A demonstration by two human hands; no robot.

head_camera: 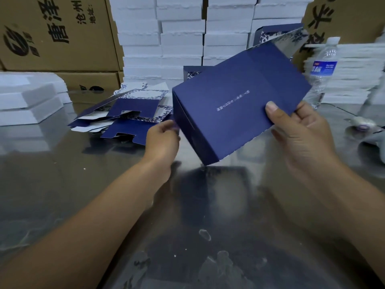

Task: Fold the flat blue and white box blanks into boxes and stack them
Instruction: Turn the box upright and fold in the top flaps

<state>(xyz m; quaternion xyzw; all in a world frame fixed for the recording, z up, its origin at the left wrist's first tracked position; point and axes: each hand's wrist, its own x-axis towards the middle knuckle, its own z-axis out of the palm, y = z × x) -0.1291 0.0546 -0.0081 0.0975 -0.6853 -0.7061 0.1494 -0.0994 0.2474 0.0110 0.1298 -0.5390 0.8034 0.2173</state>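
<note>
Blue box (235, 105), partly formed, held clear above the bench (83, 184) at centre, its reflection showing on the shiny surface below.

Long axis runs near-left to far-right. The near-left corner hangs lowest. An unfolded patterned flap (289, 42) rises off the far-right end.

Right hand (300, 132): grip closed on the box's near-right long edge, thumb (271, 111) flat on the top panel, fingers hidden beneath. This hand seems to carry the weight.

Left hand (162, 140): at the left short end, fingers curled against the end wall. Motion blur here. Cannot tell whether the grip pinches a flap or only presses the wall.

So the box lies left and far of the right grip, and right of the left one. The open flap end is the end furthest from both hands.

Judgement: the left end is the step in hand, being tucked or squared. The far-right flap looks still to be closed, and the right hand is the nearer one to reach it. It would have to slide along the long edge, or the box be turned end for end.

Flat blanks (125, 115) lie in a loose pile on the bench, left and far of the left hand. White box stacks (181, 38) stand along the far side. Water bottle (321, 71) stands far right
</note>
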